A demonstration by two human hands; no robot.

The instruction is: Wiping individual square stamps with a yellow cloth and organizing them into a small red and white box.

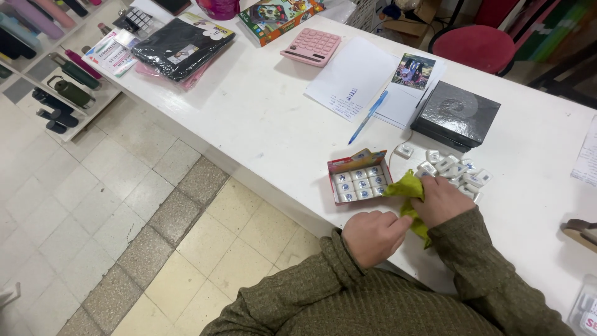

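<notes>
1. Left hand (372,236), fist closed, pinches the green cloth (410,198) at its lower end.
2. Right hand (443,200) grips it too, curled, nearer the loose erasers (455,170).
3. Cloth runs between them, just right of the red box (360,178).

We see a yellow-green cloth (410,186) against the white table (261,118), beside a red and orange box (359,177) of white erasers (455,168) with blue marks. Our sleeves (472,261) are ribbed olive green. Farther off lie a pink calculator (311,46), a blue pen (368,117) and a glossy black box (456,114).
</notes>
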